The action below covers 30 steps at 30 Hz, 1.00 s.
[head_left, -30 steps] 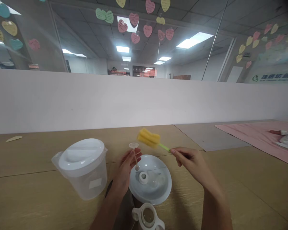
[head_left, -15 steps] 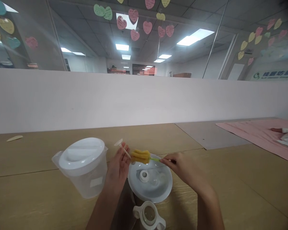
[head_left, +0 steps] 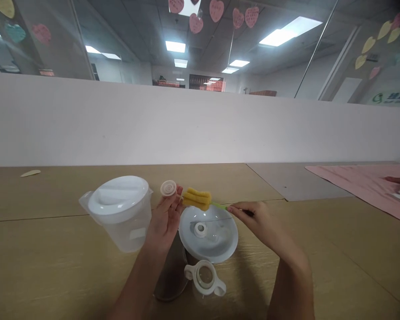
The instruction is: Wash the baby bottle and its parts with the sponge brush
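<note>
My left hand (head_left: 165,218) pinches a small translucent round piece with a thin stem (head_left: 168,188); its disc faces me. In my right hand (head_left: 256,220) is a sponge bottle brush (head_left: 197,198), gripped by its thin green handle. The brush's yellow head is at the stem's end, near my left fingertips; whether it touches the stem I cannot tell. Below both hands is a white bowl (head_left: 231,240) with a clear bottle-like piece and a white ring (head_left: 200,230) in it. A two-handled bottle (head_left: 205,278) stands in front of the bowl.
A lidded translucent pitcher (head_left: 123,218) stands left of my left hand. A dark, round-edged metal object (head_left: 170,278) sits under my left wrist. At the far right, a pink cloth (head_left: 350,182) bears a partly visible small figure in white. A white wall (head_left: 200,124) rises behind the table.
The round piece has turned from nearly edge-on to facing me, its stem now foreshortened. The brush stays beside it. The camera view has tilted down slightly.
</note>
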Each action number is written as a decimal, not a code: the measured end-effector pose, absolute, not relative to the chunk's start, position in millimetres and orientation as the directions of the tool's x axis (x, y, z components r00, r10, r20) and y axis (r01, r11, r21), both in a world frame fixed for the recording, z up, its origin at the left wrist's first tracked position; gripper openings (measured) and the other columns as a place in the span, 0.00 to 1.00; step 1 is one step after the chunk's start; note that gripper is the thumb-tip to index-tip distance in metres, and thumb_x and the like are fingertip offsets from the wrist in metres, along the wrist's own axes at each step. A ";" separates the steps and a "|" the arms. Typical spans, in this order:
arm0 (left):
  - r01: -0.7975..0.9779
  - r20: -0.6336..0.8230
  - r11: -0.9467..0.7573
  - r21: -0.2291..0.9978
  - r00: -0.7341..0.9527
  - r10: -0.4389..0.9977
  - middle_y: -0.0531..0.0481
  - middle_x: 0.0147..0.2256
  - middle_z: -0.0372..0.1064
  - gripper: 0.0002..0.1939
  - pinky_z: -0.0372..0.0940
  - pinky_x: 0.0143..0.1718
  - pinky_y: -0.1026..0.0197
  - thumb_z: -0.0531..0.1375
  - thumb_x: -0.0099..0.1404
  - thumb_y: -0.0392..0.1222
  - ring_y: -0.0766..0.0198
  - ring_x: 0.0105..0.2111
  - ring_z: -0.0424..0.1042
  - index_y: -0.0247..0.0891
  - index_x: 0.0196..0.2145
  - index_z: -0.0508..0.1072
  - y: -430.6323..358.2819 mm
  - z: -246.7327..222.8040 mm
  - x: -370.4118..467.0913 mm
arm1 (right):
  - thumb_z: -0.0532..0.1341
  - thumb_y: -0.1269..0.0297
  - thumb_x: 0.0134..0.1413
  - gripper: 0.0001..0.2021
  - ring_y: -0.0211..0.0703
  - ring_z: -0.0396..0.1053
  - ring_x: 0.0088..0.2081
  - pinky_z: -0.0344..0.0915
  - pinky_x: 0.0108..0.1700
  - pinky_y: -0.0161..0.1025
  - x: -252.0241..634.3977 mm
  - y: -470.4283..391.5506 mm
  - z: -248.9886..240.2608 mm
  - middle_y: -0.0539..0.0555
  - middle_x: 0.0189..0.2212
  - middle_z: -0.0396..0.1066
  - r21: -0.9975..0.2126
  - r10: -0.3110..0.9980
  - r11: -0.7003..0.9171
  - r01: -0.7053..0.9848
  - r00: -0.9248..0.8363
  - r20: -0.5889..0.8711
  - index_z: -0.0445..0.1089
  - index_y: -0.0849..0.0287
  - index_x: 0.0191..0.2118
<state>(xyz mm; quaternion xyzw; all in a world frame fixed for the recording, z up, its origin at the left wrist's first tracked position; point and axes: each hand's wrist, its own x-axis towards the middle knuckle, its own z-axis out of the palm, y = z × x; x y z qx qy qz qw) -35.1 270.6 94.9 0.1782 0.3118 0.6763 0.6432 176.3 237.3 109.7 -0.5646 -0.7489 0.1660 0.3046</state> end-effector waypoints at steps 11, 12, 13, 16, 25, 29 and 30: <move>0.326 0.498 -0.387 0.863 -0.409 0.765 0.52 0.30 0.74 0.08 0.65 0.36 0.63 0.62 0.54 0.44 0.64 0.31 0.73 0.38 0.31 0.73 276.4 83.2 -54.2 | 0.57 0.64 0.52 0.09 0.40 0.67 0.29 0.56 0.29 0.34 177.6 237.3 109.2 0.51 0.27 0.72 -0.485 0.978 0.159 0.860 -0.069 0.199 0.71 0.56 0.38; 0.444 0.526 -0.355 0.823 -0.359 0.771 0.52 0.30 0.74 0.08 0.65 0.35 0.63 0.61 0.55 0.44 0.64 0.31 0.73 0.38 0.31 0.72 276.7 83.6 -58.0 | 0.57 0.65 0.52 0.08 0.40 0.67 0.29 0.56 0.29 0.34 178.9 238.9 108.6 0.51 0.28 0.72 -0.484 0.980 0.140 0.864 -0.052 0.190 0.71 0.56 0.37; 0.548 0.528 -0.307 0.778 -0.306 0.792 0.52 0.31 0.74 0.07 0.65 0.35 0.63 0.60 0.57 0.44 0.64 0.30 0.73 0.39 0.32 0.71 277.1 83.8 -61.7 | 0.57 0.65 0.51 0.07 0.40 0.68 0.28 0.56 0.29 0.34 179.8 240.6 108.2 0.51 0.27 0.72 -0.486 0.983 0.115 0.867 -0.029 0.180 0.70 0.56 0.36; 0.786 0.401 -0.149 0.599 -0.134 0.906 0.51 0.31 0.74 0.04 0.62 0.33 0.62 0.57 0.59 0.40 0.61 0.31 0.73 0.38 0.32 0.69 278.8 83.1 -71.3 | 0.57 0.64 0.50 0.04 0.38 0.66 0.23 0.54 0.26 0.33 182.2 244.9 105.8 0.49 0.23 0.70 -0.511 0.985 0.074 0.856 0.018 0.172 0.67 0.56 0.33; 0.959 -0.137 -0.128 0.253 0.166 0.976 0.44 0.34 0.75 0.11 0.61 0.33 0.64 0.53 0.56 0.29 0.60 0.34 0.73 0.35 0.32 0.74 278.9 73.4 -80.1 | 0.55 0.65 0.49 0.03 0.36 0.63 0.19 0.52 0.21 0.32 186.7 247.9 96.0 0.47 0.21 0.66 -0.608 0.985 0.163 0.777 -0.097 0.140 0.59 0.56 0.28; 0.958 -0.288 -0.136 0.254 0.209 0.935 0.47 0.24 0.74 0.12 0.62 0.27 0.66 0.55 0.49 0.24 0.62 0.26 0.73 0.34 0.27 0.76 284.4 59.3 -75.9 | 0.54 0.68 0.48 0.02 0.37 0.66 0.22 0.56 0.25 0.33 182.5 246.1 100.3 0.49 0.23 0.68 -0.581 0.979 0.193 0.791 -0.119 0.163 0.62 0.57 0.27; 0.957 -0.316 -0.134 0.257 0.214 0.924 0.47 0.22 0.73 0.13 0.62 0.26 0.66 0.55 0.48 0.24 0.62 0.24 0.73 0.34 0.26 0.76 285.2 55.9 -74.6 | 0.54 0.67 0.48 0.03 0.37 0.66 0.22 0.56 0.25 0.33 182.0 245.9 101.1 0.49 0.24 0.69 -0.581 0.980 0.188 0.792 -0.111 0.167 0.63 0.57 0.27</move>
